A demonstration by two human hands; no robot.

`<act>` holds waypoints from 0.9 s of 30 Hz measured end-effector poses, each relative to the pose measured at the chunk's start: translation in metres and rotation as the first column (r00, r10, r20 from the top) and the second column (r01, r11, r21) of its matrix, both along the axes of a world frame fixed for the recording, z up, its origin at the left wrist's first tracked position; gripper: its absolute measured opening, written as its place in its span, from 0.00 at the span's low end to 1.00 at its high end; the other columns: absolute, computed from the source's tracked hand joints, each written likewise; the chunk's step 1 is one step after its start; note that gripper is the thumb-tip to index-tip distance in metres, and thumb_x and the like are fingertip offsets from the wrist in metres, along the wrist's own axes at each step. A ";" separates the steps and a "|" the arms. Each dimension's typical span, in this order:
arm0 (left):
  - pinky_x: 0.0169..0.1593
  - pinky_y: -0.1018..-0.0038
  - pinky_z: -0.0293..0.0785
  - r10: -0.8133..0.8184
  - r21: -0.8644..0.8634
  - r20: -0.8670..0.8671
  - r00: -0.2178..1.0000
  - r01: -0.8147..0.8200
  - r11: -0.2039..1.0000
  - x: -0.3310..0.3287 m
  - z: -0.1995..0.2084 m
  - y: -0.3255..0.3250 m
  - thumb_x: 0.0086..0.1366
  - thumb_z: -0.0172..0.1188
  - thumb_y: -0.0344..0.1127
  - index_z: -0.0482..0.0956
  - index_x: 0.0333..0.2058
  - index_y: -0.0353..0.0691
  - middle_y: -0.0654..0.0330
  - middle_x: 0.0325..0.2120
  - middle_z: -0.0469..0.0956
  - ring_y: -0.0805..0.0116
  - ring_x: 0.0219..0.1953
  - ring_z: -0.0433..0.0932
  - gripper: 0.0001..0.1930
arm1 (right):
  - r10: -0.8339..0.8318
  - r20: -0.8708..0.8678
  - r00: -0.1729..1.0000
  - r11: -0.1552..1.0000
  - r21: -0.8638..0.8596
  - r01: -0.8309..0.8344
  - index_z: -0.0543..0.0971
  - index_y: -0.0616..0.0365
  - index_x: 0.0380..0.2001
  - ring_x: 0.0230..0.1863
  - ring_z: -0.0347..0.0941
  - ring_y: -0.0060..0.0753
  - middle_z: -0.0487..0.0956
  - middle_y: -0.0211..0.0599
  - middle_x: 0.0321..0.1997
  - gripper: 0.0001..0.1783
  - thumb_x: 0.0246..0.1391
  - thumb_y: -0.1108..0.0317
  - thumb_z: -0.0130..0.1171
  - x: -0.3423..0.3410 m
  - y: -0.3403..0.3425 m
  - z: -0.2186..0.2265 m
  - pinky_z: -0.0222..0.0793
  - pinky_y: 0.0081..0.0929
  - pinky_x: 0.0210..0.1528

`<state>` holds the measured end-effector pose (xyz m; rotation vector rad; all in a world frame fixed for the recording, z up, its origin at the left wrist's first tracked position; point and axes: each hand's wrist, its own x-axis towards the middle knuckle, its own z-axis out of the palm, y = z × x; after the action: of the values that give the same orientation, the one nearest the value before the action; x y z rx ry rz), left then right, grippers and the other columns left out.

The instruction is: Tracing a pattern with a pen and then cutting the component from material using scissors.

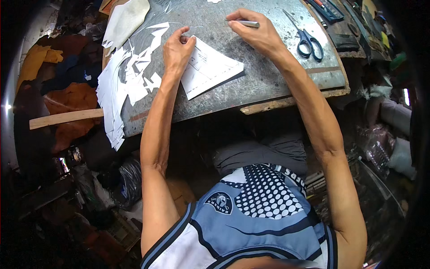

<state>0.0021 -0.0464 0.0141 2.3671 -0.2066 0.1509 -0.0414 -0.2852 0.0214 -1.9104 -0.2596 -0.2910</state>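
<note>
A white paper piece [210, 67] with printed lines lies on the worn metal-topped table [268, 85], its corners pointing left, right and toward me. My left hand [178, 50] is at its upper left corner, fingers curled, thumb on the paper's edge. A thin white strip [195, 27] lies by the left fingertips. To the right and farther up, my right hand [257, 33] is raised a little way from the paper, pinching a slim silver pen-shaped tool [249, 23]. Its tip points left and is too small to make out.
Dark blue-handled scissors [309, 45] lie right of my right forearm. Paper offcuts [141, 67] and a stack of white sheets [109, 89] spread along the table's left side, near a rolled pale sheet [125, 22]. Leather pieces [74, 98] hang at left; a tool tray [329, 10] is at far right.
</note>
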 end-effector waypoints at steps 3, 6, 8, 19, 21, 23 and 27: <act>0.34 0.75 0.77 -0.044 0.057 0.084 0.996 0.040 0.998 0.004 -0.005 0.006 0.59 0.66 0.38 0.81 0.51 0.39 0.61 0.28 0.83 0.72 0.29 0.81 0.21 | -0.004 -0.053 0.999 1.000 0.013 0.005 0.82 0.55 0.44 0.40 0.77 0.23 0.81 0.31 0.37 0.17 0.60 0.56 0.59 -0.007 -0.003 0.008 0.73 0.23 0.43; 0.46 0.66 0.75 -0.067 0.145 0.123 0.990 0.049 0.988 0.006 -0.006 0.010 0.59 0.64 0.40 0.84 0.46 0.42 0.58 0.32 0.84 0.60 0.38 0.81 0.17 | -0.028 0.010 1.000 0.999 0.028 0.028 0.82 0.55 0.44 0.40 0.77 0.23 0.81 0.33 0.38 0.16 0.59 0.57 0.60 -0.005 -0.002 0.004 0.73 0.22 0.42; 0.50 0.64 0.72 -0.120 0.166 0.222 0.968 0.084 0.982 0.010 -0.013 0.021 0.59 0.63 0.40 0.85 0.45 0.43 0.57 0.36 0.83 0.58 0.43 0.79 0.16 | -0.034 0.040 0.999 0.997 0.074 0.031 0.83 0.57 0.41 0.34 0.77 0.24 0.82 0.34 0.33 0.17 0.58 0.56 0.59 -0.003 0.011 0.003 0.73 0.22 0.37; 0.61 0.56 0.65 -0.249 0.190 0.301 0.921 0.198 0.962 0.016 -0.032 0.036 0.61 0.63 0.45 0.87 0.43 0.48 0.53 0.53 0.77 0.54 0.58 0.71 0.14 | 0.055 -0.073 0.996 0.998 -0.005 -0.056 0.84 0.59 0.37 0.32 0.78 0.26 0.82 0.36 0.29 0.16 0.57 0.58 0.59 0.007 0.058 -0.004 0.75 0.23 0.34; 0.63 0.55 0.62 -0.249 0.174 0.307 0.919 0.203 0.963 0.017 -0.032 0.036 0.61 0.62 0.45 0.87 0.42 0.49 0.54 0.53 0.77 0.54 0.59 0.70 0.14 | 0.056 -0.077 0.995 0.998 -0.013 -0.057 0.84 0.59 0.37 0.32 0.78 0.26 0.83 0.36 0.30 0.15 0.57 0.58 0.59 0.010 0.061 -0.009 0.75 0.23 0.35; 0.63 0.55 0.61 -0.243 0.173 0.324 0.914 0.196 0.965 0.017 -0.035 0.036 0.62 0.62 0.45 0.87 0.42 0.49 0.54 0.53 0.77 0.54 0.59 0.70 0.14 | 0.053 -0.076 0.996 0.998 -0.025 -0.055 0.84 0.59 0.37 0.33 0.79 0.26 0.83 0.36 0.31 0.15 0.57 0.59 0.59 0.011 0.063 -0.011 0.75 0.24 0.36; 0.64 0.54 0.60 -0.232 0.168 0.314 0.921 0.186 0.968 0.015 -0.036 0.037 0.62 0.61 0.46 0.87 0.42 0.48 0.53 0.53 0.76 0.54 0.59 0.70 0.14 | 0.043 -0.132 0.990 0.997 -0.061 -0.051 0.84 0.59 0.37 0.34 0.78 0.24 0.83 0.36 0.32 0.13 0.58 0.61 0.58 0.010 0.069 -0.010 0.76 0.25 0.39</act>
<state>0.0168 -0.0090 -0.0216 2.4214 -0.6492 0.4466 -0.0317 -0.2158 0.0112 -1.9753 -0.2286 -0.1270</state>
